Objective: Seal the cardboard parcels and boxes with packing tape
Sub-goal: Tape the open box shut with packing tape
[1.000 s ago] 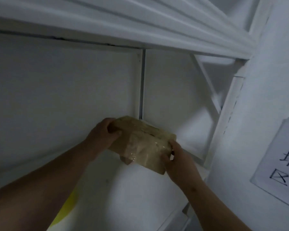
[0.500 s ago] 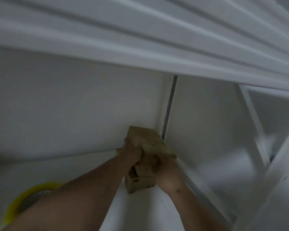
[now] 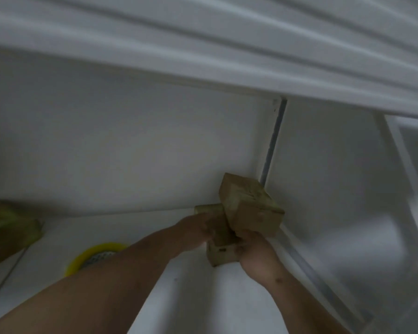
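A small taped cardboard parcel (image 3: 250,204) sits tilted on top of another small cardboard box (image 3: 221,255) in the back right corner of a white shelf (image 3: 191,297). My left hand (image 3: 198,229) reaches in from the left, its fingers against the lower box and the parcel's underside. My right hand (image 3: 253,249) grips the parcel's near lower edge from below. The picture is dim and blurred, so the fingers are hard to make out. A yellow roll of packing tape (image 3: 89,257) lies flat on the shelf, partly hidden behind my left forearm.
A larger cardboard box (image 3: 12,227) with yellowish tape on it stands at the left edge. The white shelf above (image 3: 203,44) hangs low over the space. A white back panel and a metal upright (image 3: 273,143) close off the corner.
The parcel went from being held in the air in both hands to resting in the shelf corner on top of another box. The view has swung left, showing the tape roll and the left box.
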The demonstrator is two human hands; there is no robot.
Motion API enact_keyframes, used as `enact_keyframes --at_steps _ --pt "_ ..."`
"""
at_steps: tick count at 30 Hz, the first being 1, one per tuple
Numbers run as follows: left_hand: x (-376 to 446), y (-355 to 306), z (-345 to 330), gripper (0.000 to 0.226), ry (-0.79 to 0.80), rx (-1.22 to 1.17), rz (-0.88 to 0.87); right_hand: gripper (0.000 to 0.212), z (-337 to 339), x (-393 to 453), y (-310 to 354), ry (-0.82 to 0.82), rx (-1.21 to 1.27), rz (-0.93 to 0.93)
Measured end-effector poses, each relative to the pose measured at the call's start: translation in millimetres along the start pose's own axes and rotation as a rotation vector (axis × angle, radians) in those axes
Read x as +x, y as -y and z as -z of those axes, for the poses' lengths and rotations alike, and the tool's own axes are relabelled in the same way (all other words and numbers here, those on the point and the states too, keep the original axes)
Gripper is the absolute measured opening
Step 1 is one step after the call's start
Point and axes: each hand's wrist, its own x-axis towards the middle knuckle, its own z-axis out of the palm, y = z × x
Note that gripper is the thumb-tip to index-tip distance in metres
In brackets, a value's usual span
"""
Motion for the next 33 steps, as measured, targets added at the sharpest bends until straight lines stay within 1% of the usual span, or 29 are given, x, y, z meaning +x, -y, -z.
enact_keyframes --at_steps 1,2,5,8,10,12,14,16,19,22,24,26,29,30,33 --pt "-11.3 7.2 10.8 0.048 -0.017 0.061 -0.004 0.033 -8.7 -9.6 14.7 0.029 -0.043 0.015" --pt "-24.0 17.0 22.7 0.051 -0.051 0.073 -0.002 0.032 -21.6 -14.6 25.8 0.025 -0.062 0.083" --pt "-75.4 56.6 66.1 0.055 -0.107 0.095 0.012 0.035 -63.0 -34.3 78.7 0.008 0.025 0.152" --pt "-144.7 109.8 114.4 0.053 -0.171 0.030 0.055 0.035 -111.0 -64.7 152.4 0.044 0.025 0.257" --pt "-196.4 145.8 147.1 0.052 -0.236 -0.001 0.079 0.034 -148.7 -84.7 205.2 0.077 0.049 0.364" --pt "-249.0 177.8 180.1 0.051 -0.305 -0.014 0.119 0.035 -187.4 -107.4 255.3 0.125 0.079 0.433" --pt "-300.5 205.0 211.3 0.045 -0.356 -0.014 0.137 0.037 -225.7 -126.9 297.5 0.199 0.114 0.494" --pt "-348.6 228.6 238.9 0.028 -0.413 -0.027 0.154 0.036 -261.2 -143.3 335.5 0.263 0.136 0.552" --pt "-408.3 263.2 276.4 0.025 -0.550 0.021 0.270 0.036 -306.3 -162.9 389.7 0.394 0.148 0.603" --pt "-451.4 301.2 307.3 0.020 -0.661 0.001 0.382 0.036 -340.1 -170.8 440.7 0.474 0.132 0.683" --pt "-472.6 326.8 326.3 0.030 -0.716 -0.038 0.450 0.037 -359.0 -173.0 471.9 0.504 0.116 0.718" --pt "-490.0 351.6 343.0 0.039 -0.781 -0.125 0.501 0.037 -378.4 -172.2 500.2 0.554 0.114 0.728" --pt "-516.9 381.1 368.8 0.038 -0.859 -0.195 0.553 0.038 -401.8 -169.7 543.7 0.596 0.128 0.745" --pt "-526.3 391.5 377.5 0.036 -0.885 -0.199 0.569 0.039 -408.5 -168.6 559.4 0.590 0.116 0.770" --pt "-555.1 426.1 404.8 0.032 -0.972 -0.197 0.614 0.043 -427.3 -168.1 609.0 0.488 0.057 0.820"
